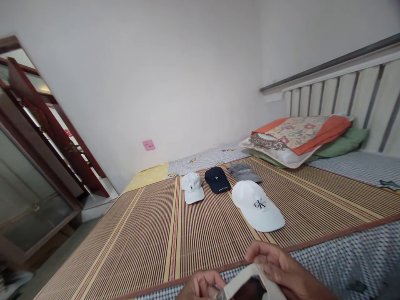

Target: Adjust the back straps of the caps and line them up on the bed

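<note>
At the bottom edge of the head view, my left hand (pixel 201 286) and my right hand (pixel 283 268) grip a light beige cap (pixel 240 276) between them. Its back strap and the opening under it face up; the rest is cut off by the frame. The fingers of my left hand are curled at the strap's left end, those of my right hand at its other side. Beyond my hands lies a white cap with black "CK" lettering (pixel 254 206). Farther back sit a smaller white cap (pixel 192 187), a navy cap (pixel 217 180) and a grey cap (pixel 244 172).
The caps lie on a striped bamboo mat (pixel 134 233) over a checked bed sheet (pixel 353 258). Pillows with an orange floral cover (pixel 308 129) are stacked by the white headboard (pixel 331 96). A pink note (pixel 148 145) is on the wall; a doorway (pixel 59 125) opens at left.
</note>
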`<state>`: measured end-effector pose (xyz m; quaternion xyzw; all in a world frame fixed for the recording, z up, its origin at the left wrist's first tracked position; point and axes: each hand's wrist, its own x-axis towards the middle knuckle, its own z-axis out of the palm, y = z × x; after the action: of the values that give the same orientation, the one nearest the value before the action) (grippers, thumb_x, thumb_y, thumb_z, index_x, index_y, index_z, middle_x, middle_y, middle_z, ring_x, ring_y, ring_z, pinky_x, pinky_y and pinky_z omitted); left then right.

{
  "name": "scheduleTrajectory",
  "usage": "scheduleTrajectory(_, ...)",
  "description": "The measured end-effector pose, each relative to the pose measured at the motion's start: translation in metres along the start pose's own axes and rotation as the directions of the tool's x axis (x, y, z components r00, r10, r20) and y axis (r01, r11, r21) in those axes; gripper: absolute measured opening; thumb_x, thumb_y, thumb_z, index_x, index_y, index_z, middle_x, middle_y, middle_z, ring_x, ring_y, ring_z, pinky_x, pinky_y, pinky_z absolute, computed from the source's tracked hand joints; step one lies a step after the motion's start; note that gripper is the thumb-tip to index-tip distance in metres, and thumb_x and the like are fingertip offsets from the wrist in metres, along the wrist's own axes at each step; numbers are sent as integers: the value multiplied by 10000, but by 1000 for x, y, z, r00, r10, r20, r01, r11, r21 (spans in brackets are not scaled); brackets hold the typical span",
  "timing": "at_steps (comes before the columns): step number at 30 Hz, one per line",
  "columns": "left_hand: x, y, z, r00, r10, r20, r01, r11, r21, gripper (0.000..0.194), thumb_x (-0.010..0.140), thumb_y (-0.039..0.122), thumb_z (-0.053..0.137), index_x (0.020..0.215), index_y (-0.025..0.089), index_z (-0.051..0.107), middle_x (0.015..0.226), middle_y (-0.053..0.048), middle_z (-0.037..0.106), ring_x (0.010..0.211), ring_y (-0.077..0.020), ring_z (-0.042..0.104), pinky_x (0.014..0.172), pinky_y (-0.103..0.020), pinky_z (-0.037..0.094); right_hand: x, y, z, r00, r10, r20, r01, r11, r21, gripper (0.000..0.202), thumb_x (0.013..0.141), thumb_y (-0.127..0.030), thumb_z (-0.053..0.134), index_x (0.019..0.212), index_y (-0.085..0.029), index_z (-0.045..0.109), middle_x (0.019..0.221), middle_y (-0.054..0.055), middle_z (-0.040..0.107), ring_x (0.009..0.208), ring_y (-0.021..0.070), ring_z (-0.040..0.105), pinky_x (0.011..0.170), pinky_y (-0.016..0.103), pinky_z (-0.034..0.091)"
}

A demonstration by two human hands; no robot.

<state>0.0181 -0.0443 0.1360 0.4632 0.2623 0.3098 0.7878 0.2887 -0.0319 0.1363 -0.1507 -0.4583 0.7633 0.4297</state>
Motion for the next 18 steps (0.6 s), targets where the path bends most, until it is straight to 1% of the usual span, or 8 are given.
scheduleTrajectory(3,-2,4,6,995,92,26,-92,996,-23,288,759,344,911,940,158,785,536,68,555,391,-17,340,419,-149,270,-3,-4,-6,999,31,15,-30,995,-91,378,918,-501,737,1100,-184,642,806,-4,606,633,83,490,568,193,347)
scheduleTrajectory(5,-6,9,11,990,139,1,-139,990,-33,300,766,378,900,913,152,768,534,69,520,409,-25,324,433,-160,266,-6,-6,-16,995,83,63,-70,981,-181,478,902,-582,717,1130,-169,642,852,23,617,652,96,489,569,203,345)
scheduleTrajectory(7,-10,11,13,985,163,-58,-165,986,-30,354,742,431,907,877,145,749,541,62,505,437,-35,339,459,-172,275,-8,-5,-27,985,132,108,-98,956,-275,583,840,-662,736,1092,-143,653,838,29,602,666,103,478,569,205,331)
scheduleTrajectory(9,-13,11,13,982,162,-93,-164,986,-9,393,731,470,905,874,142,741,547,56,497,456,-42,347,480,-181,277,-9,0,-37,978,165,127,-121,946,-302,613,743,-681,802,982,-139,642,783,2,561,649,90,440,555,196,296)
scheduleTrajectory(12,-16,11,13,982,162,-95,-161,987,12,418,742,487,890,921,131,761,560,49,498,465,-43,331,492,-181,260,-9,10,-40,971,180,156,-150,971,-184,578,662,-620,877,850,-172,564,728,-34,514,588,60,386,521,188,260)
scheduleTrajectory(14,-16,14,15,983,158,-97,-156,987,29,471,744,501,881,990,111,783,574,40,513,470,-45,332,497,-180,263,-8,16,-37,979,128,161,-117,990,-75,558,680,-598,879,807,-186,524,706,-42,504,558,52,385,511,183,273)
scheduleTrajectory(16,-14,17,17,987,133,-87,-129,990,51,544,748,520,867,1074,91,792,652,-9,592,527,-70,428,556,-191,341,-6,20,-34,991,62,119,-64,998,11,547,702,-591,874,792,-194,510,680,-51,491,544,55,399,512,180,300)
scheduleTrajectory(18,-12,17,15,991,90,-96,-83,993,81,589,790,570,812,1131,91,791,788,-80,669,656,-125,551,690,-237,430,-6,22,-33,999,32,27,-34,997,65,533,707,-587,875,825,-192,537,701,-38,529,568,79,471,542,190,363)
